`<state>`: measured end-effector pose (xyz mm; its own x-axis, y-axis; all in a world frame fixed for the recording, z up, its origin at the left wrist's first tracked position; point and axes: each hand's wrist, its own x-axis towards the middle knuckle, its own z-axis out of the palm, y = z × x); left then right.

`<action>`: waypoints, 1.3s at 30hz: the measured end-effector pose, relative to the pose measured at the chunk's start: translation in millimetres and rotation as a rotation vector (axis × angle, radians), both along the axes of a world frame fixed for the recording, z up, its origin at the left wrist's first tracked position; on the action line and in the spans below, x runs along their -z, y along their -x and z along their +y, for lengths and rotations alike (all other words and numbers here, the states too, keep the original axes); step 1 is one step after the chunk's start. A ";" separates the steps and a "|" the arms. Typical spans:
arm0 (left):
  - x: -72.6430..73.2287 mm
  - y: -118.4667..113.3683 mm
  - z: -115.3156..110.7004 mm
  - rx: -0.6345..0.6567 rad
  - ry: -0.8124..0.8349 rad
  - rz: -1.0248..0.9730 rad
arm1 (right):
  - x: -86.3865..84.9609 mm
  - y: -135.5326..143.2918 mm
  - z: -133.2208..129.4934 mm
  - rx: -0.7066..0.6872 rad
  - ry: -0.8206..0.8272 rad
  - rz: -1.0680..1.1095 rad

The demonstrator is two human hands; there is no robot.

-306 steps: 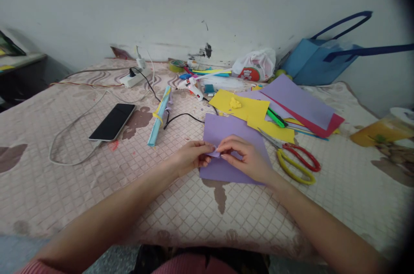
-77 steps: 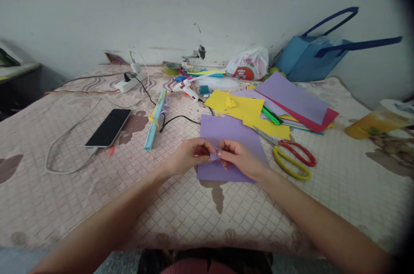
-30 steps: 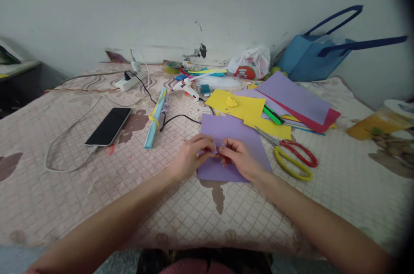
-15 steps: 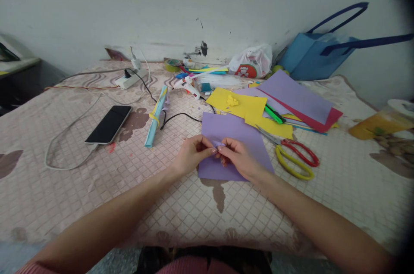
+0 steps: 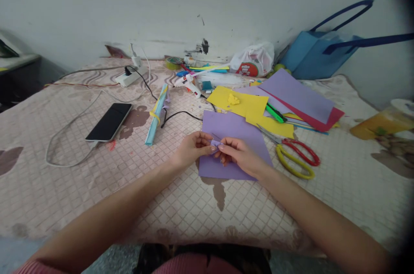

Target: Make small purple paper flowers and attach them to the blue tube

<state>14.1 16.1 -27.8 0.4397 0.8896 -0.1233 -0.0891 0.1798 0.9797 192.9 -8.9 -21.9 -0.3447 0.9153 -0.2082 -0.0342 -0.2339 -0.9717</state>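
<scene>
Between my fingertips is a small piece of purple paper, partly covered by the fingers. My left hand pinches it from the left, and my right hand pinches it from the right, with the thumbs almost touching. Both hands hover over a flat purple sheet on the table. Right of that sheet lie scissors with one red and one yellow handle. Yellow paper lies just behind, bearing a small crumpled yellow piece.
On the left are a phone on a cable and a light blue paper strip wrapped in yellow. A glue gun, power strip, green cutter and plastic bag lie farther back. A drink cup lies at right.
My fingers have shifted slightly around the small purple paper, and more of it shows between them. The view has tilted a little; the things on the table stay put.
</scene>
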 end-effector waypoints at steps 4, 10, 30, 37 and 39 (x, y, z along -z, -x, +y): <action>-4.7 3.6 2.2 0.083 0.026 -0.032 | -0.8 2.0 -0.7 0.055 0.011 -0.014; -6.9 6.1 2.7 0.119 0.019 -0.016 | -1.5 2.1 -1.2 0.040 0.002 -0.033; -0.5 -2.1 -3.2 0.023 -0.003 -0.018 | -1.4 9.9 -4.2 0.098 -0.027 -0.068; -2.7 -4.3 -5.6 0.002 -0.018 0.012 | -0.5 9.4 -4.4 0.090 -0.032 -0.083; -4.1 -5.0 -7.1 -0.017 -0.034 0.026 | 0.4 8.3 -3.9 0.072 -0.042 -0.070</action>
